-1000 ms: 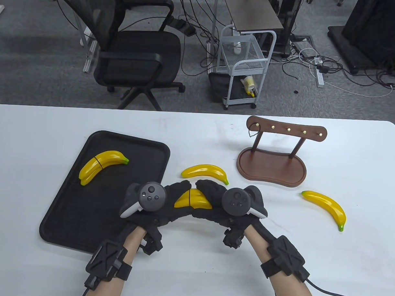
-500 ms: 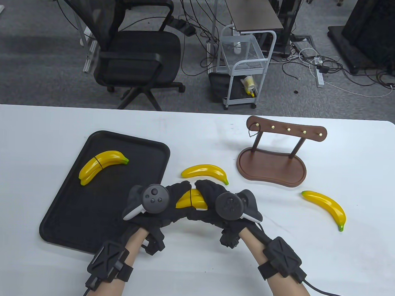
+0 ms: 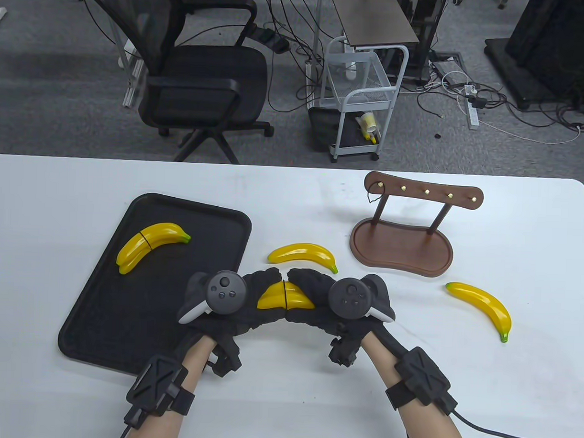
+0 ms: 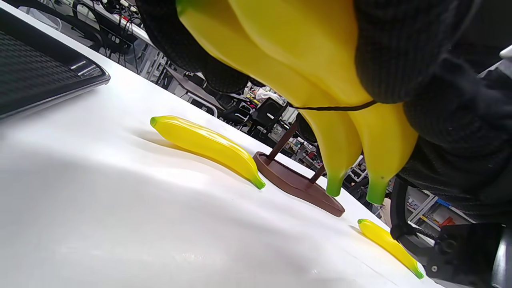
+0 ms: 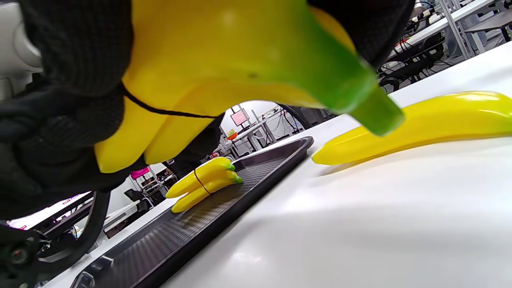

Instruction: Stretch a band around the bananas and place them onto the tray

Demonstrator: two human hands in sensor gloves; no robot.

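Observation:
Both gloved hands hold a pair of yellow bananas just above the table, right of the black tray. My left hand grips their left end, my right hand their right end. A thin black band runs round the middle of the pair, also plain in the right wrist view as a band. A banded pair of bananas lies on the tray. One loose banana lies just beyond the hands, another loose banana to the right.
A brown wooden hook stand sits at the back right with a band hanging on its left hook. An office chair and a white cart stand on the floor beyond the table's far edge.
The hands drew slightly together and leftward half a second ago, then returned; the held pair sits about where it was, the band now showing as a dark line across its middle.

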